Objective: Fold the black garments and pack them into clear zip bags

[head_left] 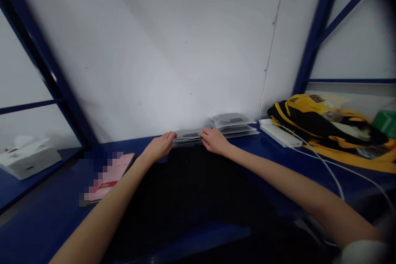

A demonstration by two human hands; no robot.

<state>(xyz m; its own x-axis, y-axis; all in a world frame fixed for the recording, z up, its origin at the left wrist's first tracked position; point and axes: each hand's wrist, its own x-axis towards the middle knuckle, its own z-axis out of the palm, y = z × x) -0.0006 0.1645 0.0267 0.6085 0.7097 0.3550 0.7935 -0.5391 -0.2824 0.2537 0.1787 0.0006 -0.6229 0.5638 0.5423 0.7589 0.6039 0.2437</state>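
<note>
At the far side of the blue table, against the wall, both my hands are at a flat clear plastic bag [187, 136] with something grey inside. My left hand [159, 146] pinches its left end, fingers closed. My right hand [214, 141] is closed on its right end. Just right of it lies a small stack of similar clear plastic bags [238, 130] with dark contents. A large black surface [198, 181], perhaps cloth, spreads below my hands; I cannot tell exactly what it is.
On the left lie a pink printed booklet [113, 173] and, beyond the blue frame post, a white tissue box [32, 159]. To the right, a white power bank [280, 134] with white cables sits beside a black and yellow bag [334, 128]. A white wall [185, 49] closes off the back.
</note>
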